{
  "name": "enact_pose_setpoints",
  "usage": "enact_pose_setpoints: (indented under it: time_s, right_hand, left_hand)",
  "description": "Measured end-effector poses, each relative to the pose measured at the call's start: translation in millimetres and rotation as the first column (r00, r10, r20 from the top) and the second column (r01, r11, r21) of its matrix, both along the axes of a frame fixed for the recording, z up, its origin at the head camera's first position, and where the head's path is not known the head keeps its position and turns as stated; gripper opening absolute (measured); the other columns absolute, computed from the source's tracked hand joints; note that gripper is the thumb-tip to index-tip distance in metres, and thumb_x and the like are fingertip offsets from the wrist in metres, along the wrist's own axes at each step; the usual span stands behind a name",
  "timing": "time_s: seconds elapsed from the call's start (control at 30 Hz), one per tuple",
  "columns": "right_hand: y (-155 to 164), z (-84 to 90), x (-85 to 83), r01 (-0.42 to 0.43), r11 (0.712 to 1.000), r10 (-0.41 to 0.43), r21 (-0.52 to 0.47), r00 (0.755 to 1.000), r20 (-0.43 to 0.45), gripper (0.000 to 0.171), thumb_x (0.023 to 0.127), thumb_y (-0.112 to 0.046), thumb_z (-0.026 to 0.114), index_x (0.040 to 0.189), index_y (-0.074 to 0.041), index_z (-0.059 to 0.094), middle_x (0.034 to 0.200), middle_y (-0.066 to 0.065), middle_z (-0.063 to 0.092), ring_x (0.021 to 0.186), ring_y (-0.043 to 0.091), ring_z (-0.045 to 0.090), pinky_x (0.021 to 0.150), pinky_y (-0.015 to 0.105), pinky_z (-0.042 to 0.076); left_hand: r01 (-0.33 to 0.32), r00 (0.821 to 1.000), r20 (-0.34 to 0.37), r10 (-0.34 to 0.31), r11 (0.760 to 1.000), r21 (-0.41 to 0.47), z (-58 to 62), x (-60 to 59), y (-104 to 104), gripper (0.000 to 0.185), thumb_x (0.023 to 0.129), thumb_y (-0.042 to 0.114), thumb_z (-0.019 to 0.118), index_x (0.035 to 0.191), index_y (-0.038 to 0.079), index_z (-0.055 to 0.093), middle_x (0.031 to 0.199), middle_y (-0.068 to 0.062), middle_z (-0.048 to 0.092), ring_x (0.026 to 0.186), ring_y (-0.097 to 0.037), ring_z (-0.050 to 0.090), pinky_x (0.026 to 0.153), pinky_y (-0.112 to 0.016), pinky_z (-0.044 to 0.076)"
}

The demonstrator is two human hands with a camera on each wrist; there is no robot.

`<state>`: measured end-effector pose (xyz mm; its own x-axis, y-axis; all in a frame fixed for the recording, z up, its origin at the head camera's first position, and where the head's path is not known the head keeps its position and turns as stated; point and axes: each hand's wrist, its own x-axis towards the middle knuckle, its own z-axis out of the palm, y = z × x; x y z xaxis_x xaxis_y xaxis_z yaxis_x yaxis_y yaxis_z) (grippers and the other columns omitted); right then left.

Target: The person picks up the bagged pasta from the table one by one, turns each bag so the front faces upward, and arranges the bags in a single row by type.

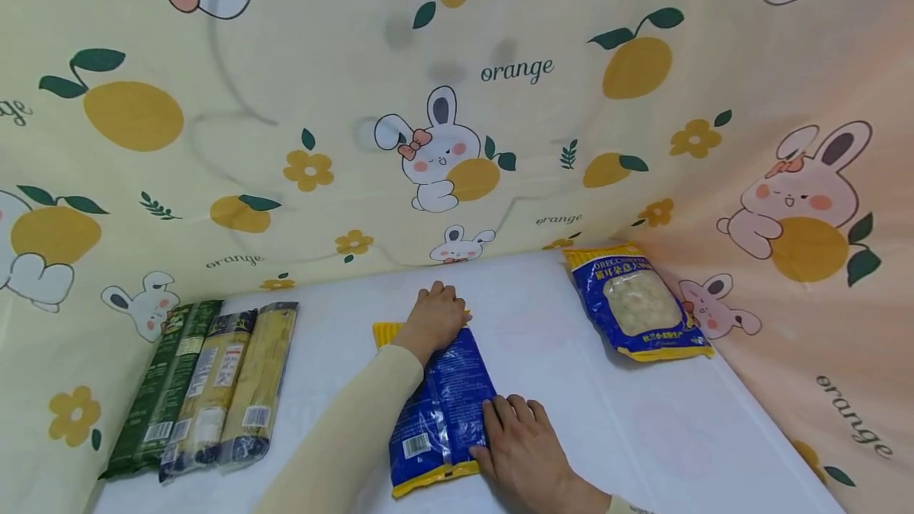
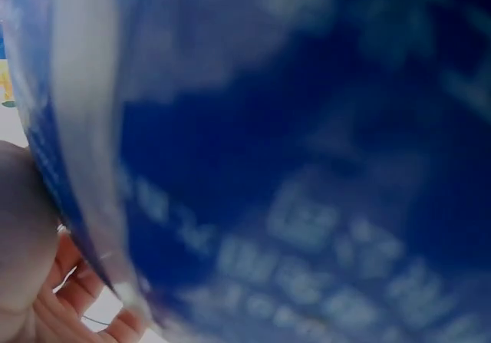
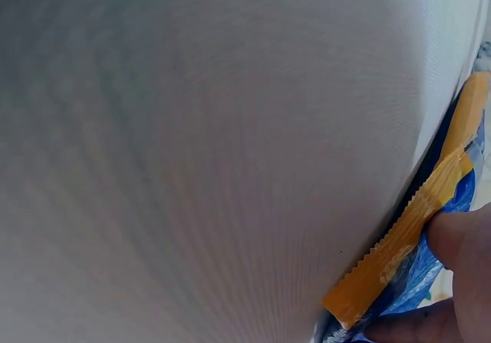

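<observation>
A blue pasta bag (image 1: 457, 387) with yellow crimped ends lies on the white table, its seamed back and barcode facing up. At the bag's far end, my left hand (image 1: 432, 320) grips the edge with curled fingers. My right hand (image 1: 524, 446) holds the near right corner, thumb by the yellow end and fingers along the side. Blue printed film of the bag (image 2: 253, 151) fills most of the left wrist view, blurred. In the right wrist view, thumb and a finger lie against the bag beside its yellow serrated end (image 3: 391, 255).
A second blue pasta bag (image 1: 643, 304) with a clear window lies at the back right. On the left are green packs (image 1: 167, 387), a spaghetti pack with labels (image 1: 210, 387) and a plainer spaghetti pack (image 1: 259, 379), side by side. Patterned cloth (image 1: 343, 101) hangs behind the table (image 1: 614, 427).
</observation>
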<state>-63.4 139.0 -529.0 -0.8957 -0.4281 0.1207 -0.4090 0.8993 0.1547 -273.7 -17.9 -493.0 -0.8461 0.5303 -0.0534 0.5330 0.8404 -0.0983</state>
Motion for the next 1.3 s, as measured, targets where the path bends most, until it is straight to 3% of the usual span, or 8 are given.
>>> enact_pose_setpoints:
  time_s: [0.17,0.43,0.6,0.8,0.97,1.07,1.13,1.3]
  right_hand:
    - [-0.6,-0.6,-0.2,-0.012,1.0,0.013,0.005,0.998,-0.058,0.064,0.103,-0.063,0.055,0.135,-0.009,0.069,0.129,0.009,0.07,0.116,0.027,0.062,0.096,0.048,0.053]
    - [11.5,2.3,4.1,0.063,0.992,-0.063,-0.108,0.998,0.003,0.051,0.097,-0.061,0.066,0.099,-0.01,0.065,0.09,0.003,0.054,0.091,0.023,0.051,0.081,0.045,0.048]
    - [19.9,2.2,3.6,0.085,0.992,-0.091,-0.097,0.994,-0.055,0.052,0.096,-0.059,0.07,0.083,-0.01,0.059,0.078,0.001,0.047,0.081,0.023,0.048,0.073,0.041,0.043]
    - [19.0,-0.9,4.2,0.057,0.991,-0.068,-0.122,0.994,-0.09,0.045,0.092,-0.051,0.077,0.078,-0.012,0.06,0.073,-0.002,0.046,0.076,0.019,0.048,0.069,0.037,0.038]
    - [13.9,-2.2,5.2,0.063,0.987,-0.069,-0.148,0.997,-0.039,0.038,0.092,-0.045,0.078,0.079,-0.012,0.062,0.073,-0.003,0.047,0.076,0.018,0.047,0.068,0.036,0.036]
    - [11.5,-0.6,4.6,0.066,0.974,-0.069,-0.217,0.998,-0.003,0.03,0.092,-0.036,0.078,0.08,-0.014,0.061,0.074,-0.004,0.046,0.076,0.017,0.046,0.068,0.035,0.035]
    - [12.1,1.6,3.6,0.064,0.957,-0.074,-0.281,0.997,-0.025,0.027,0.091,-0.028,0.077,0.077,-0.016,0.057,0.073,-0.006,0.044,0.075,0.015,0.043,0.068,0.033,0.033]
    - [23.3,14.1,-1.8,-0.038,0.894,-0.076,-0.447,0.969,-0.234,0.028,0.08,-0.016,0.071,0.07,-0.021,0.046,0.071,-0.012,0.035,0.07,0.009,0.035,0.065,0.026,0.027]
  left_hand:
    - [0.011,0.999,-0.045,-0.011,1.0,0.012,-0.5,2.6,-3.2,0.039,0.113,0.043,0.048,0.123,0.014,0.072,0.12,-0.005,0.064,0.119,-0.027,0.051,0.103,-0.05,0.046]
    - [0.053,0.995,-0.088,-0.045,0.994,0.092,-0.1,10.4,-17.1,0.038,0.115,0.039,0.043,0.112,0.011,0.069,0.109,-0.004,0.061,0.112,-0.028,0.051,0.099,-0.051,0.045]
    - [0.062,0.991,-0.129,-0.043,0.988,0.144,3.7,11.3,-23.3,0.036,0.114,0.039,0.046,0.106,0.011,0.068,0.104,-0.004,0.06,0.108,-0.028,0.052,0.096,-0.05,0.044]
    - [0.043,0.995,-0.095,-0.03,0.989,0.143,6.4,12.7,-25.4,0.043,0.114,0.045,0.042,0.11,0.011,0.068,0.111,-0.005,0.063,0.109,-0.028,0.052,0.098,-0.051,0.044]
    - [0.027,0.997,-0.073,-0.018,0.991,0.13,6.1,15.4,-27.5,0.044,0.113,0.048,0.044,0.113,0.01,0.067,0.113,-0.006,0.062,0.11,-0.028,0.052,0.099,-0.051,0.044]
    - [0.04,0.993,-0.112,-0.026,0.992,0.119,8.5,17.2,-30.2,0.043,0.113,0.045,0.045,0.11,0.008,0.066,0.109,-0.008,0.061,0.11,-0.029,0.052,0.098,-0.052,0.044]
    - [0.056,0.985,-0.168,-0.037,0.993,0.107,11.7,17.9,-32.5,0.043,0.114,0.043,0.044,0.107,0.007,0.065,0.106,-0.008,0.061,0.108,-0.03,0.053,0.097,-0.052,0.045]
    - [0.081,0.958,-0.285,-0.038,0.987,0.139,27.7,17.8,-35.2,0.041,0.115,0.039,0.044,0.102,0.005,0.063,0.105,-0.011,0.061,0.106,-0.033,0.055,0.095,-0.053,0.046]
